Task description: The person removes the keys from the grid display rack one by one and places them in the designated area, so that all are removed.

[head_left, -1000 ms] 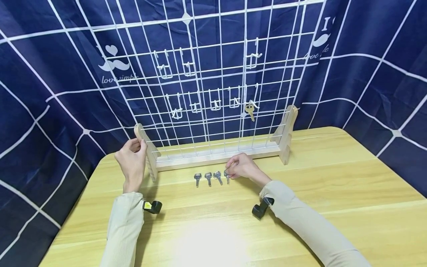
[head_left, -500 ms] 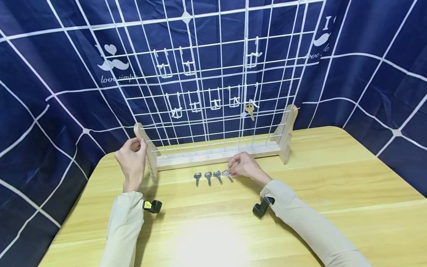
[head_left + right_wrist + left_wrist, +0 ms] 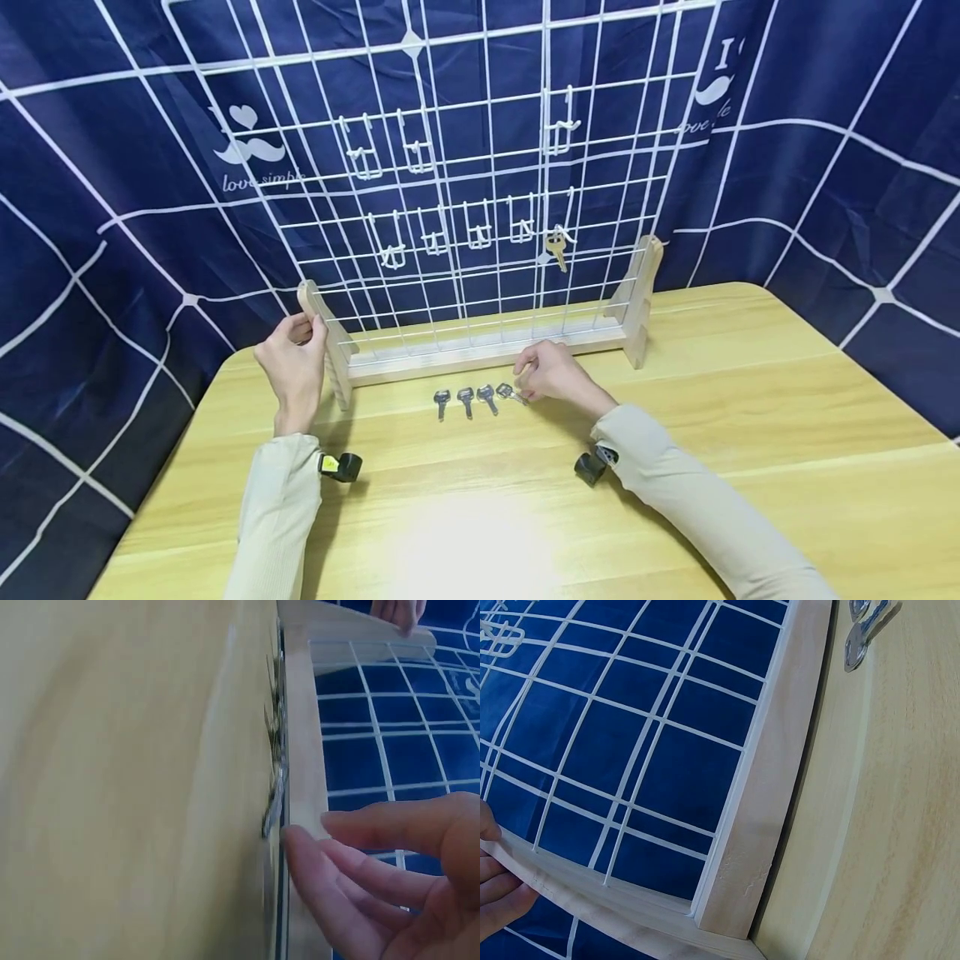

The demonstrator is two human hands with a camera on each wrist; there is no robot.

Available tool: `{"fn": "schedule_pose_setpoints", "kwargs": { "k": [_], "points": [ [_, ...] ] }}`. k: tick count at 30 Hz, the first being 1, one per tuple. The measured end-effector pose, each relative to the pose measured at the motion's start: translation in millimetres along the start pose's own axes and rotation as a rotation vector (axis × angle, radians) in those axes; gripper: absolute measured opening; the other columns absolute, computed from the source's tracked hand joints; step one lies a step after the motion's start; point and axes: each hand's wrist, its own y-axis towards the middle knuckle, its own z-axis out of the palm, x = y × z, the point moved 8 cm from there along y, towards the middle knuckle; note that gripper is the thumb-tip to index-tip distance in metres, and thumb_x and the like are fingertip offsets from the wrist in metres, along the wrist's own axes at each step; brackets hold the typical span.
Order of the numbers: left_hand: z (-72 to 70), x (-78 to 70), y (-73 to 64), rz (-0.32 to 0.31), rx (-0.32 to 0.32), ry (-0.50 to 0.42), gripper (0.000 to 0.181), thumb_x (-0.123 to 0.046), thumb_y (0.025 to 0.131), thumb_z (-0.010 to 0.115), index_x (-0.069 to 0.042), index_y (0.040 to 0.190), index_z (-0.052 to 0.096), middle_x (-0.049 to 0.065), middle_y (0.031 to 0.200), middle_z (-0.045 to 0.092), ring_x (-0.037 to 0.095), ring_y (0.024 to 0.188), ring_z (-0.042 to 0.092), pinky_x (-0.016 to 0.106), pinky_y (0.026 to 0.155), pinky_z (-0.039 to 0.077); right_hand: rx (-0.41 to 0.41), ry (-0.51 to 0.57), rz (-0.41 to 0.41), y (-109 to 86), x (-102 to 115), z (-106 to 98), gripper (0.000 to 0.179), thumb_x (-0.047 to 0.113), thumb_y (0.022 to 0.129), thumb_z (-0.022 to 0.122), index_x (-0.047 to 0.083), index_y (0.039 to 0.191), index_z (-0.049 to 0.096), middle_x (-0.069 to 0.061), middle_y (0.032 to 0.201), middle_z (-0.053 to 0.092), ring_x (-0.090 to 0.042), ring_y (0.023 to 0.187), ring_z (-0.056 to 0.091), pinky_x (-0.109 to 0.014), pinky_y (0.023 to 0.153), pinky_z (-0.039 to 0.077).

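Note:
My left hand (image 3: 295, 362) grips the left wooden side post (image 3: 339, 377) of a white wire grid rack; in the left wrist view its fingers (image 3: 502, 900) lie around the wood's edge. At the rack's foot, my right hand (image 3: 557, 375) has its fingertips at the shaft of the rightmost silver key (image 3: 506, 391), which lies slanted on the table. The right wrist view shows thumb and finger apart, one fingertip right beside the key (image 3: 274, 806). Three more silver keys (image 3: 467, 401) lie in a row to its left, heads toward the rack.
White wire hooks (image 3: 479, 237) hang on the grid (image 3: 489, 158) in two rows. A gold key (image 3: 557, 247) hangs from the lower right hook. The rack's wooden base bar (image 3: 427, 364) stands just behind the keys. A dark blue curtain (image 3: 810, 192) encloses the wooden table (image 3: 712, 367).
The rightmost key has turned on the table, its shaft swinging from pointing toward me out to the right. My right hand has shifted slightly right; my left hand stays on the post.

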Motion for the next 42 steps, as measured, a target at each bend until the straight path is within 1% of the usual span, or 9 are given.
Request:
{"fn": "schedule_pose_setpoints", "kwargs": {
  "k": [3,9,11,15,17,22,29,38,42],
  "points": [
    [-0.3,0.9,-0.5,-0.001,-0.001,0.001,0.015,-0.003,0.083,0.063,0.008,0.089,0.073,0.02,0.077,0.072,0.035,0.068,0.069,0.002,0.061,0.037,0.039,0.002,0.017,-1.6,-0.1,5.8,0.024,-0.013,0.079,0.059,-0.008,0.101,0.065,-0.016,0.076,0.066,-0.023,0.063,0.067,-0.029,0.061,0.056],
    [0.2,1.2,0.0,-0.008,0.009,0.008,0.017,-0.004,0.083,0.064,0.009,0.09,0.072,0.02,0.078,0.072,0.034,0.069,0.069,0.002,0.061,0.038,-0.011,-0.113,0.012,-1.6,0.1,2.4,0.029,-0.013,0.076,0.058,-0.002,0.1,0.068,-0.012,0.077,0.065,-0.021,0.062,0.065,-0.028,0.057,0.054],
    [0.5,1.1,0.1,-0.01,0.013,0.014,0.018,-0.005,0.083,0.064,0.009,0.09,0.072,0.021,0.078,0.072,0.034,0.069,0.069,0.002,0.061,0.038,0.002,-0.118,0.02,-1.3,-1.2,3.6,0.027,-0.013,0.076,0.059,-0.002,0.099,0.068,-0.012,0.077,0.064,-0.021,0.062,0.065,-0.028,0.057,0.054],
    [0.8,1.1,0.0,-0.012,0.016,0.02,0.019,-0.006,0.083,0.064,0.01,0.09,0.072,0.021,0.078,0.072,0.033,0.069,0.069,0.002,0.061,0.037,0.076,-0.036,0.055,-0.9,-4.5,12.0,0.019,-0.013,0.08,0.061,-0.005,0.097,0.066,-0.015,0.079,0.065,-0.023,0.066,0.067,-0.028,0.062,0.056],
    [0.8,0.7,0.1,-0.01,0.015,0.022,0.019,-0.006,0.083,0.064,0.01,0.09,0.072,0.021,0.078,0.072,0.033,0.069,0.069,0.002,0.061,0.037,0.092,-0.021,0.052,-0.8,-4.2,14.0,0.017,-0.013,0.082,0.061,-0.007,0.097,0.065,-0.017,0.081,0.065,-0.024,0.066,0.067,-0.029,0.062,0.056],
    [0.8,0.5,0.1,-0.01,0.017,0.021,0.02,-0.007,0.083,0.065,0.01,0.091,0.071,0.021,0.078,0.071,0.033,0.068,0.069,0.002,0.061,0.038,0.096,0.005,0.054,0.3,-4.6,15.5,0.017,-0.013,0.082,0.061,-0.007,0.097,0.064,-0.017,0.081,0.065,-0.024,0.066,0.066,-0.029,0.063,0.057],
    [0.4,-0.7,-0.1,-0.011,0.014,0.039,0.02,-0.008,0.083,0.065,0.009,0.091,0.072,0.02,0.078,0.072,0.024,0.067,0.067,0.004,0.061,0.038,0.106,0.064,0.053,1.3,-5.6,17.9,0.018,-0.013,0.082,0.062,-0.009,0.1,0.063,-0.018,0.08,0.067,-0.022,0.063,0.067,-0.03,0.062,0.057],
    [0.2,1.8,0.1,-0.013,0.009,0.01,0.018,-0.004,0.083,0.064,0.01,0.09,0.072,0.021,0.078,0.071,0.033,0.068,0.069,0.002,0.061,0.037,0.129,0.095,0.058,1.8,-5.3,16.8,0.021,-0.01,0.083,0.062,-0.006,0.104,0.064,-0.018,0.081,0.067,-0.021,0.065,0.067,-0.03,0.065,0.057],
    [-0.3,1.4,-0.1,-0.014,0.004,0.004,0.016,-0.003,0.083,0.064,0.009,0.09,0.072,0.02,0.078,0.072,0.034,0.069,0.069,0.002,0.061,0.037,0.12,0.081,0.023,-1.5,6.6,3.7,0.026,-0.005,0.082,0.066,-0.004,0.108,0.065,-0.017,0.084,0.069,-0.023,0.071,0.069,-0.032,0.069,0.056]
  ]
}}
